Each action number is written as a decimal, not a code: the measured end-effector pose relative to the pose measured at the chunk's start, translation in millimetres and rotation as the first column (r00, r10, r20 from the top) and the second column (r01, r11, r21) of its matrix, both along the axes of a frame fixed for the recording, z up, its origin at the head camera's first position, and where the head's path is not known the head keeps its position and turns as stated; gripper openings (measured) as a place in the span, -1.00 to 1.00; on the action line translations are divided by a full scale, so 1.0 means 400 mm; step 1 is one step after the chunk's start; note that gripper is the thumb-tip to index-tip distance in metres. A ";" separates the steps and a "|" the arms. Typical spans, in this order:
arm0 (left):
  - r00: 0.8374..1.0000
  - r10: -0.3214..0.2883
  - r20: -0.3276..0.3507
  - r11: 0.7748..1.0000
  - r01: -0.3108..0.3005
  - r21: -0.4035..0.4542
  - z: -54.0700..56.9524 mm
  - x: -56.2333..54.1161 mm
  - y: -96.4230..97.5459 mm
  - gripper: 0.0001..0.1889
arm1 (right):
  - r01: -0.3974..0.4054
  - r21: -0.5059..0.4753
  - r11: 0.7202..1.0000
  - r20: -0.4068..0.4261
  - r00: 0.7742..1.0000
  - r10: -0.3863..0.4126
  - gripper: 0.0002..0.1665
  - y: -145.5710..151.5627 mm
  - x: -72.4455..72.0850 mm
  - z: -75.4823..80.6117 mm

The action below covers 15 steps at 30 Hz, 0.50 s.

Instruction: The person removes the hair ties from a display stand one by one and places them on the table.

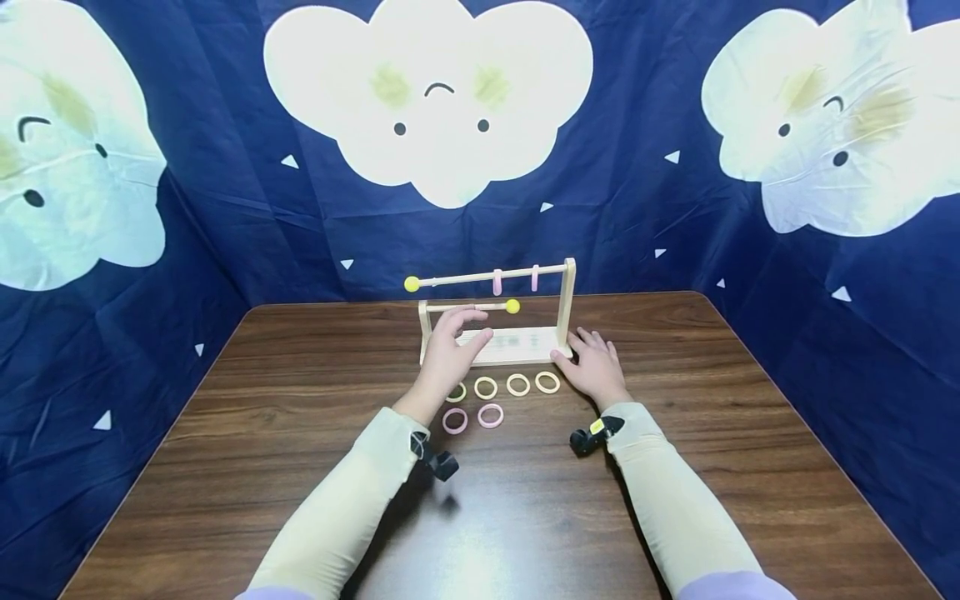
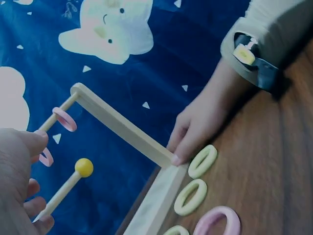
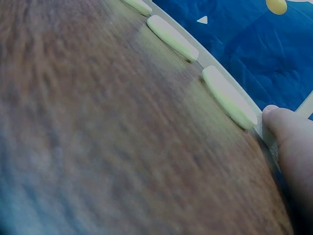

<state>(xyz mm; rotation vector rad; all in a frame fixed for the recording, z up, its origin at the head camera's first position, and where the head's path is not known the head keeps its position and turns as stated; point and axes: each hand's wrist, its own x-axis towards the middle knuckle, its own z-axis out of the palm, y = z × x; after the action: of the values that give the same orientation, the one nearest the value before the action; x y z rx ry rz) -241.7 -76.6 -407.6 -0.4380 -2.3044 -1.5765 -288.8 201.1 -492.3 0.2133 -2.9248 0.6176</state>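
A wooden stand has a longer upper rod and a shorter lower rod, each tipped with a yellow ball. Two pink rings hang on the upper rod. My left hand is in front of the stand's left part, overlapping the lower rod in the head view. Its thumb and forefinger are apart with nothing between them. With thumb and fingers, my right hand grips the right end of the base, beside the tall upright. In the right wrist view its thumb is at the base's end.
Several pale yellow rings lie in a row before the base, the leftmost partly hidden by my left hand. Two more pink rings lie nearer on the brown table. A blue cloth with clouds hangs behind and at the sides.
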 end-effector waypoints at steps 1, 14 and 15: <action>1.000 0.003 0.016 1.000 -0.004 0.021 0.003 -0.006 0.005 -0.67 | 0.001 0.002 1.000 0.001 1.000 -0.001 -0.15 -0.001 0.000 0.000; 0.993 0.060 0.097 0.984 -0.076 0.163 0.033 -0.064 0.067 -0.56 | 0.008 0.000 1.000 0.005 1.000 -0.008 -0.14 -0.002 0.001 0.001; 0.993 0.069 0.098 0.983 -0.084 0.162 0.033 -0.068 0.071 -0.57 | 0.009 0.000 1.000 0.006 1.000 -0.009 -0.14 -0.003 0.001 0.002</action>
<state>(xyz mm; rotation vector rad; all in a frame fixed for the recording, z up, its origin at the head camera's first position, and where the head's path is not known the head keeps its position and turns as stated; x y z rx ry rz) -269.0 -48.3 -394.2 -0.2376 -2.2036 -1.7671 -288.2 200.0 -491.7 0.1981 -2.9301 0.6181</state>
